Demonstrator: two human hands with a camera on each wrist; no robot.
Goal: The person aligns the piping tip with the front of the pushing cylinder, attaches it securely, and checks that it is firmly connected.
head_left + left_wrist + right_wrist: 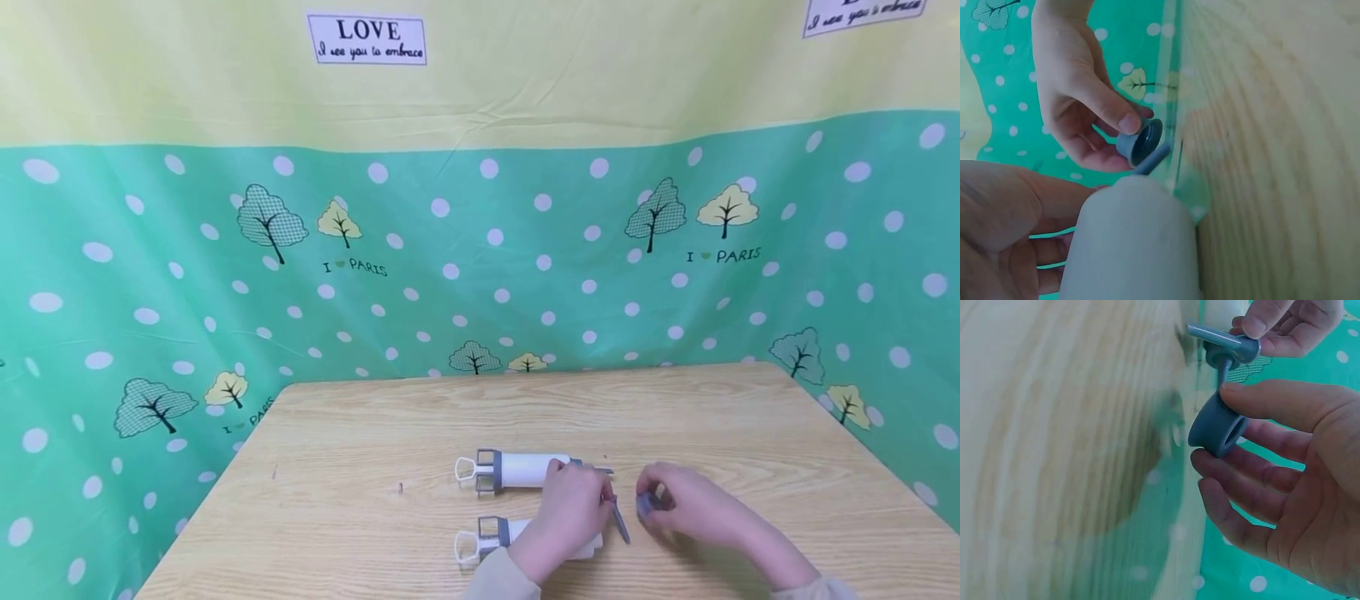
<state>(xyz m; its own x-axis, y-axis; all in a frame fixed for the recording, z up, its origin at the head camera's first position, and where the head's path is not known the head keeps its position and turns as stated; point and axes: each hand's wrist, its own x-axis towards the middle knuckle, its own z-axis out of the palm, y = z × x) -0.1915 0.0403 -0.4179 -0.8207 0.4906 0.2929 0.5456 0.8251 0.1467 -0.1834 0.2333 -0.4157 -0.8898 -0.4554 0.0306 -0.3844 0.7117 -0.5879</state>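
Two white-barrelled plunger syringes lie side by side on the table, each with a grey collar and a white loop handle: the far one [525,471] and the near one [517,528]. My left hand [567,508] is over the near barrel and pinches a slim grey nozzle [1219,336] by its rounded end. To its right, my right hand [693,504] holds a grey ring-shaped cap [1215,427] between thumb and fingers. The cap's hollow inside shows in the left wrist view. The near barrel [1135,244] fills the foreground there, partly hiding the nozzle.
The wooden table [337,517] carries both syringes. A grey tip [604,471] sticks out from the far syringe's right end. Behind the table hangs a green and yellow patterned curtain [465,208], which also runs down along both sides.
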